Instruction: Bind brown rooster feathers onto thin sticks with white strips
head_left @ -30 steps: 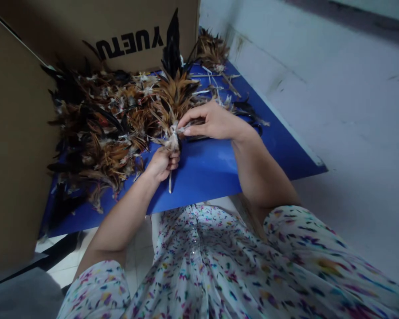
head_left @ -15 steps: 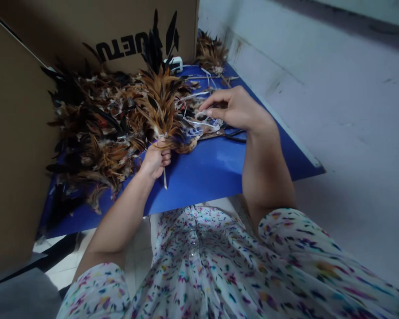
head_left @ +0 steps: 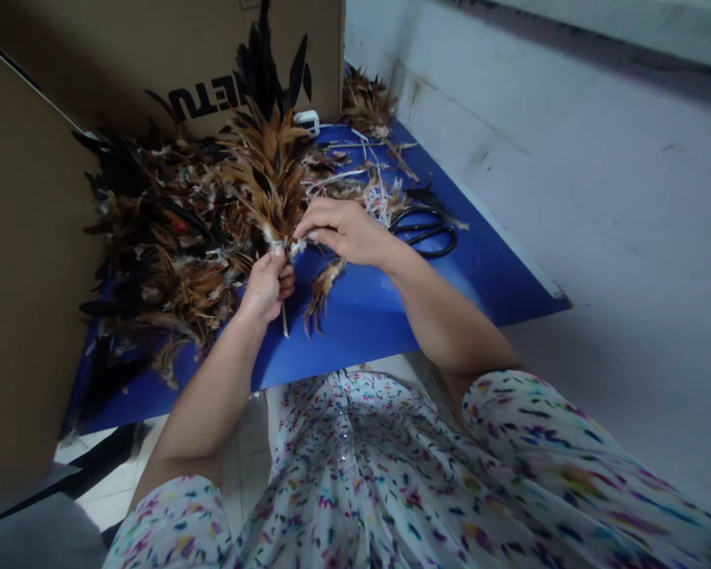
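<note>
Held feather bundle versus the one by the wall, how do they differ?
The held bundle is in the left hand; the wall bundle sits untouched on the table. The held bundle has tall black feathers above its brown ones; the wall bundle looks mostly brown. Both have brown feathers and whitish fluff at the base.

Our left hand [head_left: 265,286] wrapped round stick [head_left: 284,322] at base of brown feather bundle [head_left: 276,174], dark plumes [head_left: 259,75] at far end. Our right hand [head_left: 352,231] close beside it, fingers [head_left: 315,220] at white fluff [head_left: 298,247]; whether pinched, we cannot tell. Blue surface [head_left: 370,324] below, loose tuft [head_left: 325,288] on it. Black-handled scissors [head_left: 430,227] near white string [head_left: 378,204]. To left, feather heap [head_left: 169,213] before cardboard box [head_left: 320,63].
</note>
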